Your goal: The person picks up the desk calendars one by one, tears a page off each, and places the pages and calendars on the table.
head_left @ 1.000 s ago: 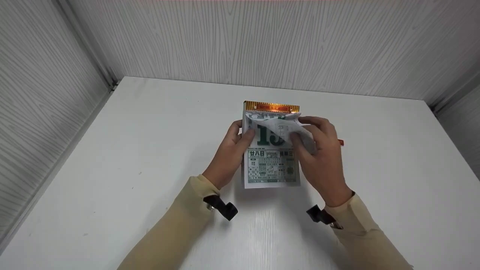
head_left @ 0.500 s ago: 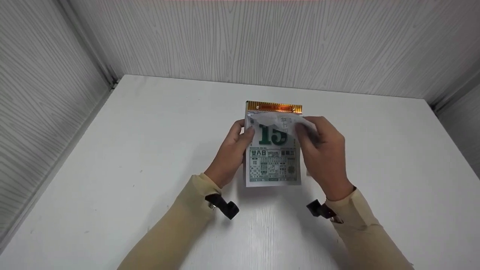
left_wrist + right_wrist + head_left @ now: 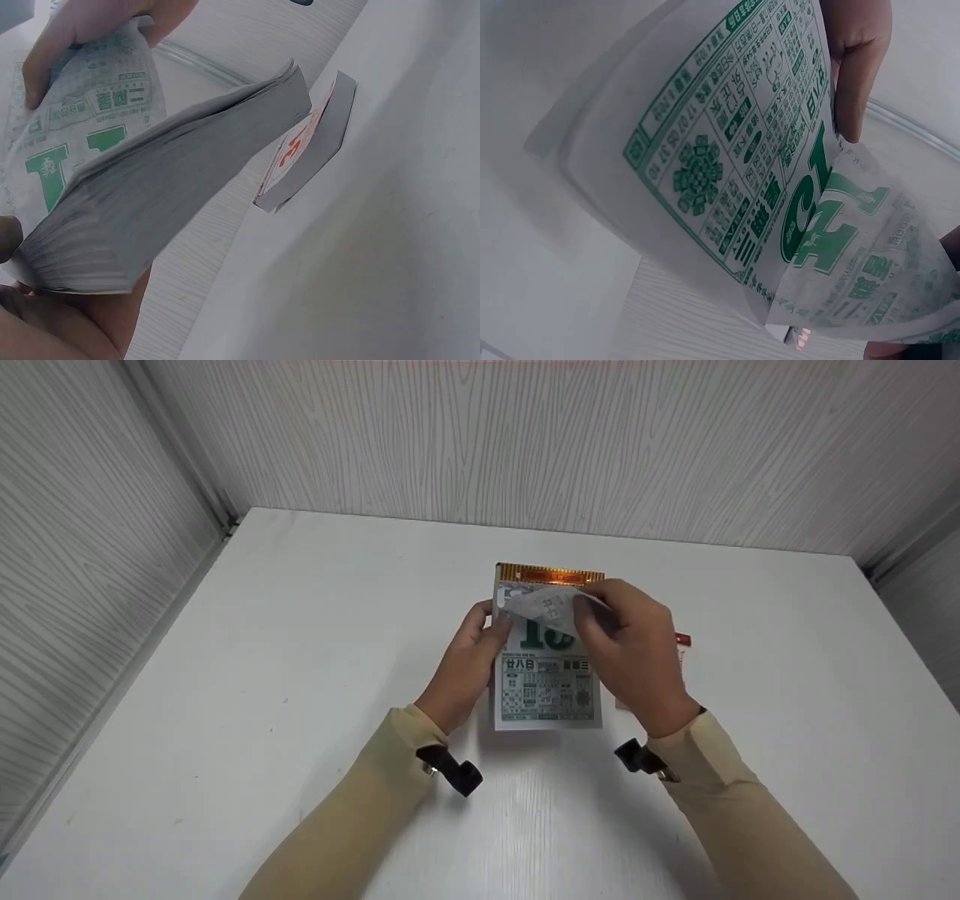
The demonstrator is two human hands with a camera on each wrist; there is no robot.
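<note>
1. Holding the tear-off calendar pad [image 3: 547, 690] at the centre of the white table [image 3: 225, 697], your left hand [image 3: 469, 660] grips its left edge, thumb curled over the front face beside the big green number and fingers wrapped behind.
2. Your right hand [image 3: 630, 656] pinches the top sheet [image 3: 544, 604] between thumb and fingers; that sheet is peeled up and folded over towards 12 o'clock, crumpled, and it covers the upper part of the number.
3. You can see the sheet attached along the pad's top edge, just under the gold and orange binding strip [image 3: 550, 575], which sits at 12 o'clock of both hands.
4. From the left wrist view, the pad shows as a thick grey stack of pages [image 3: 172, 187], its lower corner resting against your palm and thumb; the right hand's fingers [image 3: 90, 30] hold the lifted sheet above it.
5. From the right wrist view, the page below [image 3: 720, 157] shows green print and a grid of small characters, with your left thumb [image 3: 855, 67] pressed at its edge.
6. A small card with red print [image 3: 681, 640] lies on the table at 3 o'clock of your right hand, partly hidden behind it; the left wrist view shows it flat on the table beside the pad [image 3: 307, 142].
7. Grey wood-grain walls [image 3: 525, 442] close the table in at 9, 12 and 3 o'clock.
</note>
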